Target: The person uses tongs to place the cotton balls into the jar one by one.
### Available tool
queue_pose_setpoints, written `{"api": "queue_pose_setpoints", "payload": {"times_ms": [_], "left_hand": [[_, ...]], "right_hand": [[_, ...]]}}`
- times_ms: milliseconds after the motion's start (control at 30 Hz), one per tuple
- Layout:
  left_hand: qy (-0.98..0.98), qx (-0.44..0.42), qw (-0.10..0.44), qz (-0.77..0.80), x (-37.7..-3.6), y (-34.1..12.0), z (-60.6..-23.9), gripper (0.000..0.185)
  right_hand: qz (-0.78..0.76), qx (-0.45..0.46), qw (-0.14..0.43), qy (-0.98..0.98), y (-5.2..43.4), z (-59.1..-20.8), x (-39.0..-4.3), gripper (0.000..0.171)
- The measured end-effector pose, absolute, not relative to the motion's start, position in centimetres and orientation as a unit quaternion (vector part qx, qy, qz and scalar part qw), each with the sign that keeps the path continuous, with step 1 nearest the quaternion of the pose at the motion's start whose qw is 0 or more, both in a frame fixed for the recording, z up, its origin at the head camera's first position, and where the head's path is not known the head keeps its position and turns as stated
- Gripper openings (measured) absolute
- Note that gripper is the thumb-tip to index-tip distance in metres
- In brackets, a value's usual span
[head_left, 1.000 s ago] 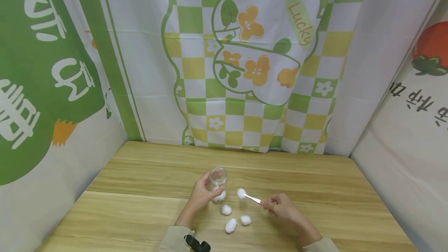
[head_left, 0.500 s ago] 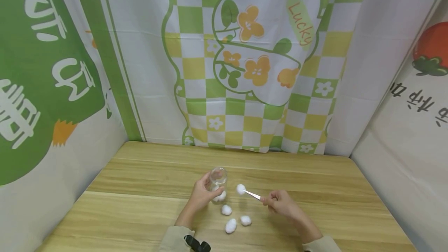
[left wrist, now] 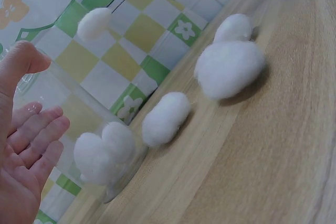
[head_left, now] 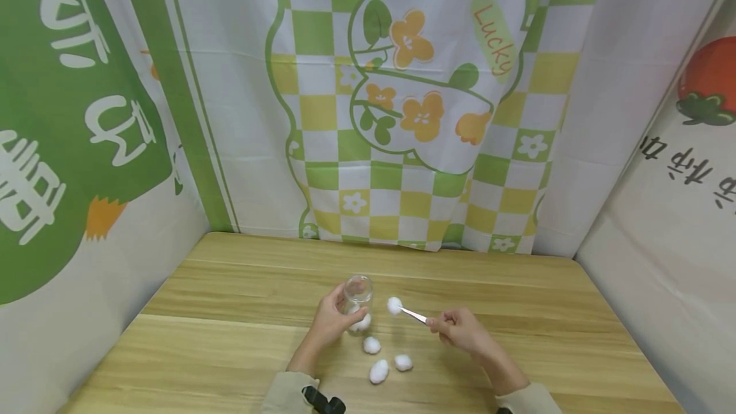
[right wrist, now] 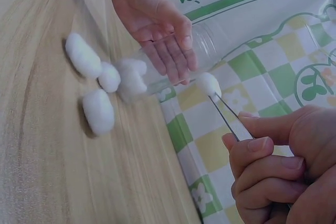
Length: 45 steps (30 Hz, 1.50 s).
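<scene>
Head view shows a white cotton ball held clear of the desk in the tips of the tweezers, beside the clear jar and apart from it. It should be very light, soft and springy, with no risk of breaking; a gentle pinch across its middle would likely hold best, since a shallow bite could pull out fibres or let it slip. The right hand pinches the tweezers between thumb and forefinger, the other fingers curled under. The left hand holds the jar, thumb on one side and fingers on the other; smooth and probably glass, it calls for a steady grip around its body. More cotton sits in the jar's bottom. Near it on the desk lie three loose cotton balls; beyond hangs a green-and-yellow checkered curtain.
</scene>
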<state>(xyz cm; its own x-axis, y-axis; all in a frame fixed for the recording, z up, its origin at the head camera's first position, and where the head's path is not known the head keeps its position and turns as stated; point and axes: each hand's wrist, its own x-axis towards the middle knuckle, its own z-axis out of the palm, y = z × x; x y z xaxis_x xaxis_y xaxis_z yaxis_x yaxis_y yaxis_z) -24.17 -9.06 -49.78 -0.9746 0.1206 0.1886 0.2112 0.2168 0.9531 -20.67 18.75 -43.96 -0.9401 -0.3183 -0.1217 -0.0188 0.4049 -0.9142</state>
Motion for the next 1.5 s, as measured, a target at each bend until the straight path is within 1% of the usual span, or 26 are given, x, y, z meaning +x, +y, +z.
{"api": "queue_pose_setpoints", "payload": {"times_ms": [200,433,733,1267,1500], "left_hand": [[-0.779,-0.101,0.036,-0.618,-24.0,-9.0,-49.6,0.067],[-0.778,-0.101,0.035,-0.62,-24.1,-9.0,-49.7,0.066],[-0.774,-0.101,0.035,-0.624,-24.1,-9.0,-49.7,0.064],[-0.77,-0.108,0.041,-0.627,-24.1,-9.0,-49.7,0.061],[-0.772,-0.108,0.041,-0.625,-24.2,-9.0,-49.8,0.063]], "right_hand": [[-0.543,-0.104,0.132,0.823,18.6,-43.8,-20.8,0.031],[-0.543,-0.089,0.135,0.824,18.5,-43.3,-21.1,0.026],[-0.548,-0.105,0.131,0.82,18.1,-42.6,-21.2,0.025],[-0.545,-0.094,0.124,0.824,17.4,-41.9,-21.5,0.026],[-0.54,-0.085,0.12,0.829,17.0,-41.5,-21.7,0.027]]}}
